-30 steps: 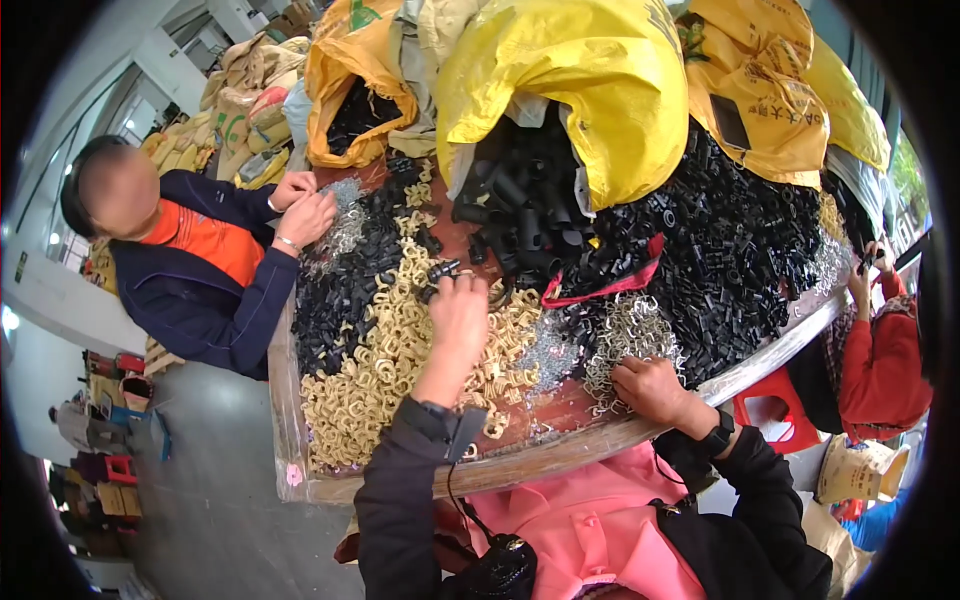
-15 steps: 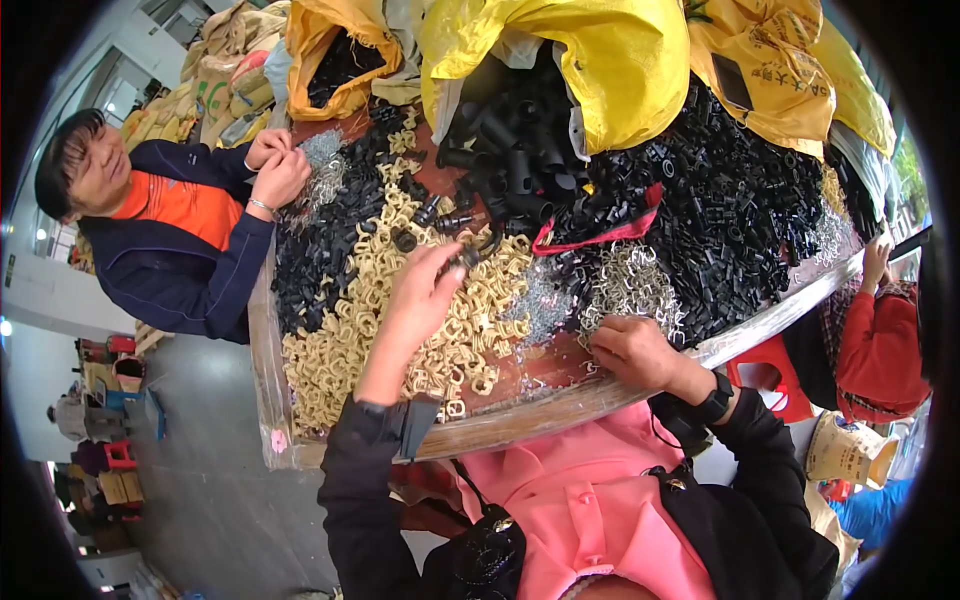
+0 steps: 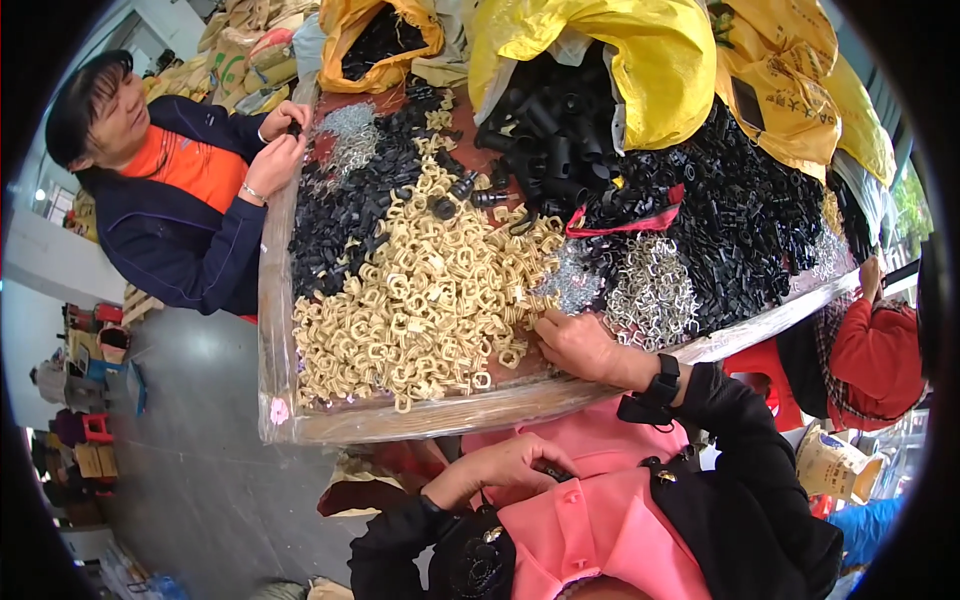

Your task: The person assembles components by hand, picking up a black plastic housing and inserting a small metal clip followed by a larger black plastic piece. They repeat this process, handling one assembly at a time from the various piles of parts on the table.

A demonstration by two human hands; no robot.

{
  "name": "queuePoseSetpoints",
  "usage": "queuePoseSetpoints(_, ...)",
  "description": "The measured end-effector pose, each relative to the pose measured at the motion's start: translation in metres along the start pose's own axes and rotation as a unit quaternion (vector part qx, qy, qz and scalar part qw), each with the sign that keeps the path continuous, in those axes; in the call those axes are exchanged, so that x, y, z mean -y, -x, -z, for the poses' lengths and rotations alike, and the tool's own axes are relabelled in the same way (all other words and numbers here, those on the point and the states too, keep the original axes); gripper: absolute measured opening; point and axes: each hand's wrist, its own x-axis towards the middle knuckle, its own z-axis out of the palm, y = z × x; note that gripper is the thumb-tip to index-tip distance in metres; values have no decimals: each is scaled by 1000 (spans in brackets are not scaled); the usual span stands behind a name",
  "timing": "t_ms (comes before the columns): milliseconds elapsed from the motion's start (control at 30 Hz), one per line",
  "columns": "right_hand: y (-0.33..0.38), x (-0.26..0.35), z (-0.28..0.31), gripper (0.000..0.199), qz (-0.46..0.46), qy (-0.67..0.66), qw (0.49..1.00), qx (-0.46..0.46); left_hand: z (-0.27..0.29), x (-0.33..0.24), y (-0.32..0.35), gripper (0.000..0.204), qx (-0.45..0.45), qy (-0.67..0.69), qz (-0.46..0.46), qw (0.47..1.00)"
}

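My left hand (image 3: 515, 465) is drawn in against the pink apron (image 3: 570, 520), below the table's near edge. Its fingers curl around a small dark piece, probably a black plastic part, mostly covered by the hand. My right hand (image 3: 585, 348) rests at the tabletop with its fingertips pinched together, beside a pile of small silvery screws (image 3: 575, 278). Whatever is between those fingertips is hidden. Just left of it spreads a big heap of cream plastic clips (image 3: 420, 300). Bent metal pieces (image 3: 655, 290) lie on its right.
Large black pipe fittings (image 3: 560, 150) spill from a yellow sack (image 3: 640, 60). A red strap (image 3: 630, 220) crosses the black parts (image 3: 750, 210). A co-worker (image 3: 180, 190) at the left handles a small black part; another person in red (image 3: 870, 345) sits at the right. The wooden table edge (image 3: 420, 418) curves before me.
My left hand has come back from over the cream clips to the apron, with a dark piece in it. My right hand has shifted left from the bent metal pieces to beside the screws.
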Motion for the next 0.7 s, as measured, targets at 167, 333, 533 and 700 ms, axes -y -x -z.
queuePoseSetpoints(167,4,-7,-2,11,9,12,1000,-11,-4,8,0,34,21,100,-17,995)
queuePoseSetpoints(333,8,-17,-7,11,10,9,1000,-22,-5,5,-11,37,-4,53,-15,998)
queuePoseSetpoints(533,6,-25,-3,10,15,0,1000,-19,3,6,-28,27,-27,-54,-137,989)
queuePoseSetpoints(700,8,-38,-3,11,26,-5,999,-18,0,15,-38,21,-38,178,-56,982)
